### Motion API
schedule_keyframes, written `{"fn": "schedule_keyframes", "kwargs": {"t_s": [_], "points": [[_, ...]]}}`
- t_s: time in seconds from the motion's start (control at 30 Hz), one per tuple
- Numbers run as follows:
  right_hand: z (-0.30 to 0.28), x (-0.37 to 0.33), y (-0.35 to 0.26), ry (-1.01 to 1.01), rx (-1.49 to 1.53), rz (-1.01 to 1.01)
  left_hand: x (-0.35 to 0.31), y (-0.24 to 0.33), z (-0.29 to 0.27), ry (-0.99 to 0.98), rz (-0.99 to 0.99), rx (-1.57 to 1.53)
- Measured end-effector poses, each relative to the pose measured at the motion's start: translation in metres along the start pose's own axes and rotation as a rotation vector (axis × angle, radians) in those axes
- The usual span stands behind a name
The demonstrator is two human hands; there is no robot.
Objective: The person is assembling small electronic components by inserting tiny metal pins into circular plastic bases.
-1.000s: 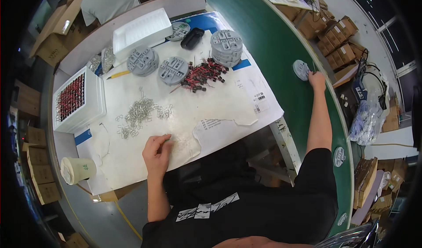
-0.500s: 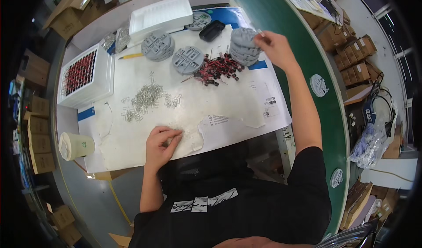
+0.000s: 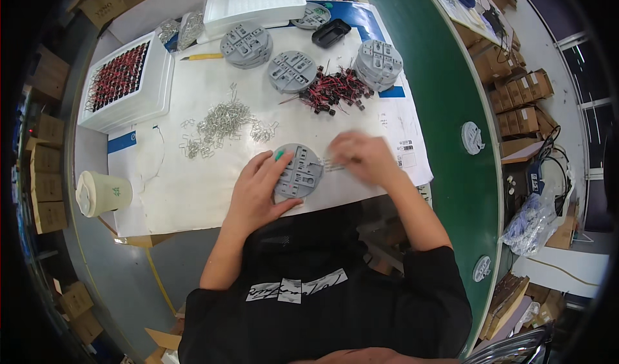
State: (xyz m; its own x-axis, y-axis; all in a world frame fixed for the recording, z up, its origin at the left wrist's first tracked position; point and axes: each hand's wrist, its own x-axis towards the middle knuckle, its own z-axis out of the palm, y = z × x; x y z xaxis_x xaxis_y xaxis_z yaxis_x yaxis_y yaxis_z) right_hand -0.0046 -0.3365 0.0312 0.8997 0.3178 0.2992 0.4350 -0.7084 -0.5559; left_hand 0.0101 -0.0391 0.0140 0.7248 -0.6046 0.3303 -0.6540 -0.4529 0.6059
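A round grey plastic disc (image 3: 300,172) with raised cells and slots lies on the white paper near the table's front edge. My left hand (image 3: 258,188) grips its left side, thumb at the lower rim and fingers at the upper rim. A small green spot (image 3: 279,154) shows beside those fingertips; what it is I cannot make out. Just right of the disc hovers my right hand (image 3: 364,157), apart from it and smeared by motion, so its fingers are unclear. Beyond the hands lie a heap of small bent metal clips (image 3: 222,124) and a pile of black parts with red wires (image 3: 336,92).
Stacks of grey discs (image 3: 379,64) stand at the back, beside a black tray (image 3: 331,34). White foam trays (image 3: 255,6) and a foam box of wired parts (image 3: 117,74) line the far and left sides. A lidded cup (image 3: 106,194) stands front left; a yellow cutter (image 3: 201,57) lies behind the clips.
My right hand has come back from the right-hand disc stack toward me. A grey disc now lies in front of me, with my left hand moved right and closed on it.
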Motion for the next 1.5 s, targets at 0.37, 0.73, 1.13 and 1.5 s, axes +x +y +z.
{"fn": "schedule_keyframes", "kwargs": {"t_s": [0.37, 0.73, 1.13, 1.5], "points": [[-0.010, 0.009, 0.050, 0.350, -0.054, 0.466, 0.009, 0.014, 0.001, 0.256, -0.032, -0.076], [0.009, 0.010, -0.073, 0.228, 0.450, 0.234, 0.047, 0.025, -0.034, 0.137, -0.081, -0.449], [0.045, -0.012, -0.070, 0.237, 0.528, 0.302, 0.031, 0.010, -0.021, -0.219, -0.547, -0.764], [0.043, -0.014, -0.071, 0.008, -0.263, 0.130, 0.026, 0.010, -0.006, 0.182, -0.017, -0.086]]}}
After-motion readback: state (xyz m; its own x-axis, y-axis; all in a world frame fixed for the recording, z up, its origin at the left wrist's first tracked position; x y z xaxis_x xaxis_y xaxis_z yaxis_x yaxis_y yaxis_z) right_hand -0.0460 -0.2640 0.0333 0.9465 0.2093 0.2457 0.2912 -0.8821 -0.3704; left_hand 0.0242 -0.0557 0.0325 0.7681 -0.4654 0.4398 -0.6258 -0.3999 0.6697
